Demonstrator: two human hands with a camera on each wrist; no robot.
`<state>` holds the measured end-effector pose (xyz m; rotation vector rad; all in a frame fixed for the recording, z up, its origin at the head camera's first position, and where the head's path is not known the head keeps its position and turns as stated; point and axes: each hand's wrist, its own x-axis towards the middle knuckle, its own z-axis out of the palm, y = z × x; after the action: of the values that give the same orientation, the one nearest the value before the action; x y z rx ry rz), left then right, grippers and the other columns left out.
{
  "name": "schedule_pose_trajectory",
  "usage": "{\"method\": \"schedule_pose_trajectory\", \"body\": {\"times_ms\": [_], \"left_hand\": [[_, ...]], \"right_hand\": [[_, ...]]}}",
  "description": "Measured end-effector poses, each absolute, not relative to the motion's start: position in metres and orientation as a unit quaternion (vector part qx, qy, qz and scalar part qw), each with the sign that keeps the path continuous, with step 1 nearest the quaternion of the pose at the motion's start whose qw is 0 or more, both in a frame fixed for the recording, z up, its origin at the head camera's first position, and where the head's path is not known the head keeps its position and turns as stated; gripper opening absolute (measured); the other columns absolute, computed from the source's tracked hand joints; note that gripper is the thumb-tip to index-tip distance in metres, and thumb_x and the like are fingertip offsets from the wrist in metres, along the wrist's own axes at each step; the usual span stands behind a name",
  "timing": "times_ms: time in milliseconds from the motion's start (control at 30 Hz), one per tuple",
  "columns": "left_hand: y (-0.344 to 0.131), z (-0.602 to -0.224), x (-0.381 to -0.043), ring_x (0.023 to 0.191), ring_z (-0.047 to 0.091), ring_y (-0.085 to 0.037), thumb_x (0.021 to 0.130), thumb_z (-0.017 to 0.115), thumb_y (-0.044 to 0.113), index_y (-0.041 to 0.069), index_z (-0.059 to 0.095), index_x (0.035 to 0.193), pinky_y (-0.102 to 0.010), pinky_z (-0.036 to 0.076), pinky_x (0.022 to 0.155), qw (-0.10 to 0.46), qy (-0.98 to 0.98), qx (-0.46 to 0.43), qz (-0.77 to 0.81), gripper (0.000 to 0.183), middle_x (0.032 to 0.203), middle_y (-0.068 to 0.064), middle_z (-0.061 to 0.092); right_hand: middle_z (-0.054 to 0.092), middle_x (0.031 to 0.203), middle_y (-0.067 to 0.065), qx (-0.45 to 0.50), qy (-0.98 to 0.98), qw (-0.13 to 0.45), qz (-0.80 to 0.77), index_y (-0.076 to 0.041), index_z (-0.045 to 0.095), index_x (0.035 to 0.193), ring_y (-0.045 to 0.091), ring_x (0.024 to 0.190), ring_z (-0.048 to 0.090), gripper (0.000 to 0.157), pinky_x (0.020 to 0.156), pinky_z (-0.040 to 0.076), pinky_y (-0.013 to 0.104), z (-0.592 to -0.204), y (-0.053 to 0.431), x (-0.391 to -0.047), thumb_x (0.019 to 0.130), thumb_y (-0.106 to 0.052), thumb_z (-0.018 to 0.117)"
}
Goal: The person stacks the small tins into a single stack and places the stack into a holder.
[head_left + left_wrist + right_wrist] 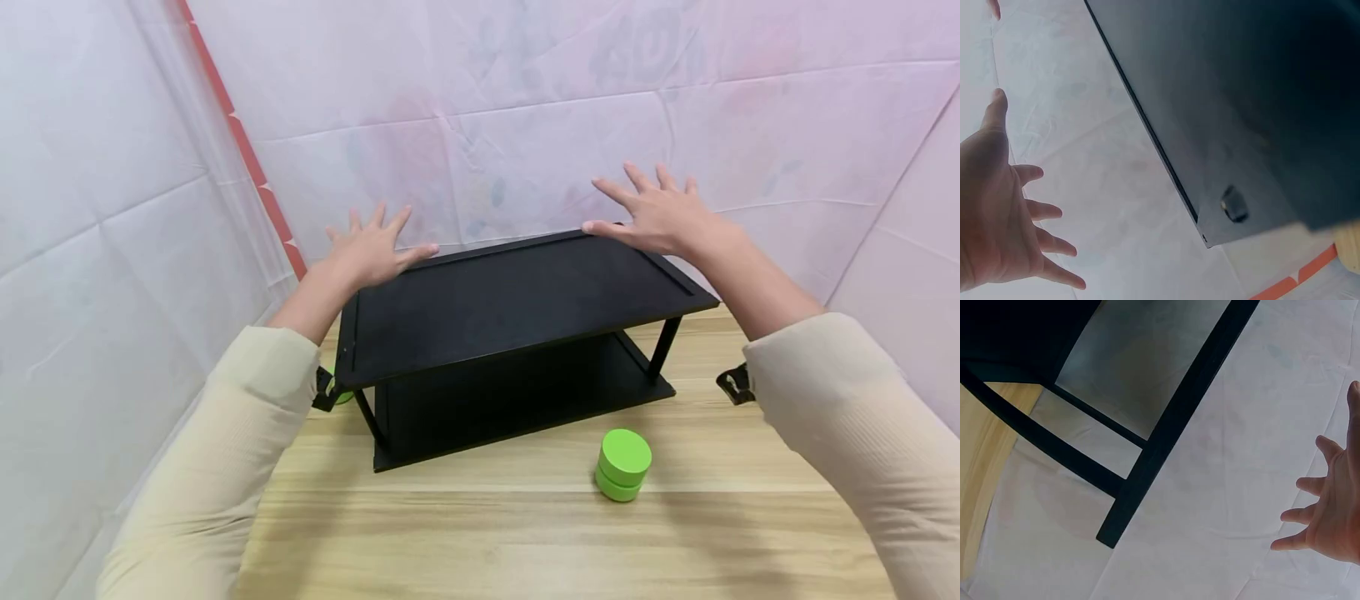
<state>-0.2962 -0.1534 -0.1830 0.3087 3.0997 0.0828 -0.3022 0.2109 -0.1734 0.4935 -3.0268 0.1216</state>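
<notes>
A black two-tier shelf (495, 300) stands on the wooden table, its top board tilted toward the viewer in the head view. My left hand (367, 252) is held up over the shelf's back left corner, fingers spread and holding nothing. Over the back right corner my right hand (660, 215) is raised too, its fingers straight and fanned apart. In the left wrist view a gap shows between the left hand (1007, 212) and the board (1166, 112). The right wrist view shows the right hand (1332, 500) apart from the shelf's side posts (1079, 456).
A green round container (624, 464) with a lid stands on the table (450, 542) in front of the shelf. Another green thing (343, 393) is partly hidden behind the shelf's left side. White sheeting (525, 150) hangs behind and at both sides, with a red strip (243, 146) at left.
</notes>
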Motion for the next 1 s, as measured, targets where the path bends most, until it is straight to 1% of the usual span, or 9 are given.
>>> {"method": "schedule_pose_trajectory", "body": {"times_ms": [233,500,633,767,867,1000], "left_hand": [[-0.157,-0.189,-0.282,0.128,-0.013,-0.049,0.079,0.025,0.079,0.025,0.000,0.149,-0.071,-0.008,0.092,-0.002,0.993,0.120,0.021,0.092,0.151,-0.014,-0.010],[-0.167,-0.199,-0.260,0.130,-0.012,-0.046,0.080,0.028,0.077,0.026,0.000,0.148,-0.068,-0.008,0.096,-0.012,0.990,0.137,0.032,0.090,0.151,-0.013,-0.006],[-0.173,-0.207,-0.247,0.132,-0.013,-0.042,0.081,0.029,0.075,0.021,0.005,0.149,-0.066,-0.006,0.097,-0.026,0.989,0.144,0.027,0.090,0.151,-0.015,-0.004],[-0.182,-0.217,-0.232,0.133,-0.013,-0.039,0.084,0.032,0.072,0.015,0.012,0.149,-0.067,-0.003,0.098,-0.038,0.988,0.151,0.020,0.088,0.151,-0.017,0.001],[-0.190,-0.226,-0.219,0.133,-0.009,-0.041,0.085,0.033,0.070,0.013,0.015,0.148,-0.065,-0.001,0.100,-0.042,0.987,0.153,0.027,0.087,0.150,-0.019,0.006],[-0.199,-0.238,-0.202,0.132,0.000,-0.045,0.086,0.033,0.069,0.008,0.018,0.147,-0.062,0.004,0.102,-0.038,0.987,0.152,0.042,0.087,0.149,-0.021,0.011]], "right_hand": [[-0.008,0.149,0.020,0.170,-0.984,0.049,0.030,-0.026,0.007,0.149,0.051,0.128,-0.012,0.081,0.092,-0.006,0.072,-0.180,0.219,-0.290,0.085,-0.071,0.029],[-0.008,0.151,0.016,0.181,-0.981,0.057,0.026,-0.026,0.010,0.149,0.049,0.130,-0.010,0.079,0.094,-0.003,0.071,-0.195,0.230,-0.274,0.086,-0.069,0.033],[-0.005,0.151,0.016,0.185,-0.980,0.064,0.032,-0.026,0.011,0.149,0.047,0.130,-0.011,0.077,0.094,-0.003,0.071,-0.202,0.237,-0.267,0.087,-0.067,0.035],[-0.002,0.151,0.017,0.188,-0.979,0.070,0.036,-0.025,0.015,0.149,0.046,0.131,-0.012,0.076,0.094,0.000,0.072,-0.209,0.243,-0.262,0.088,-0.065,0.037],[0.001,0.150,0.018,0.193,-0.978,0.074,0.039,-0.023,0.017,0.148,0.047,0.130,-0.009,0.076,0.094,0.001,0.072,-0.215,0.246,-0.259,0.088,-0.064,0.039],[0.004,0.150,0.020,0.202,-0.976,0.066,0.046,-0.022,0.016,0.148,0.049,0.130,-0.003,0.076,0.095,0.003,0.070,-0.224,0.252,-0.257,0.089,-0.061,0.041]]}}
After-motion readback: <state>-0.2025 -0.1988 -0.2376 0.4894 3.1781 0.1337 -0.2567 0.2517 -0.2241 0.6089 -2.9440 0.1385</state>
